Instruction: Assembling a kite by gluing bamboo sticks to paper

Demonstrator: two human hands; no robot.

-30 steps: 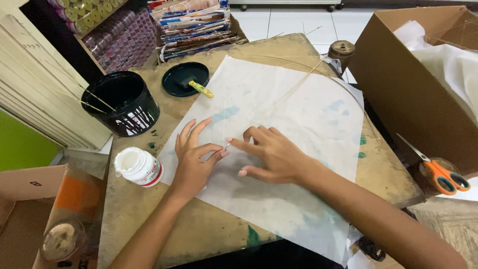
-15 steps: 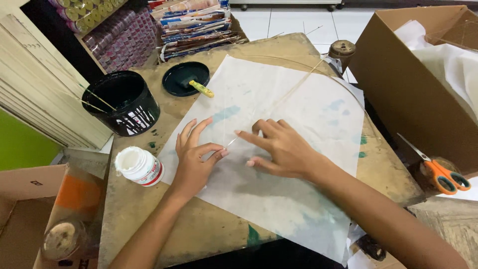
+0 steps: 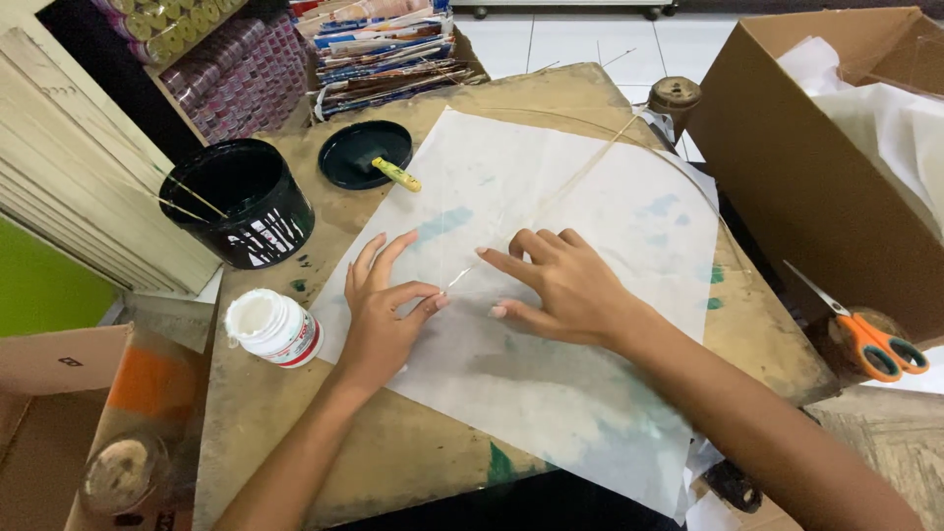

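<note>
A large white paper sheet [image 3: 580, 206] with faint blue-green stains lies on a worn wooden table [image 3: 393, 452]. A thin stick [image 3: 560, 192] runs diagonally across the sheet from the upper right toward the middle. My left hand [image 3: 382, 313] lies flat on the paper's left part with fingers spread, its thumb and forefinger at the stick's lower end. My right hand [image 3: 560, 285] presses flat on the middle of the sheet, fingertips pointing left beside that same end. Neither hand holds anything.
A white open glue pot [image 3: 272, 327] stands left of my left hand. A black bucket [image 3: 239, 202] with sticks and a black lid [image 3: 365, 153] with a yellow-handled brush sit at the back left. Orange scissors [image 3: 870, 339] and a cardboard box [image 3: 826, 167] are at the right.
My right hand has slid to the right along the paper, away from my left hand. My left hand has stayed where it was.
</note>
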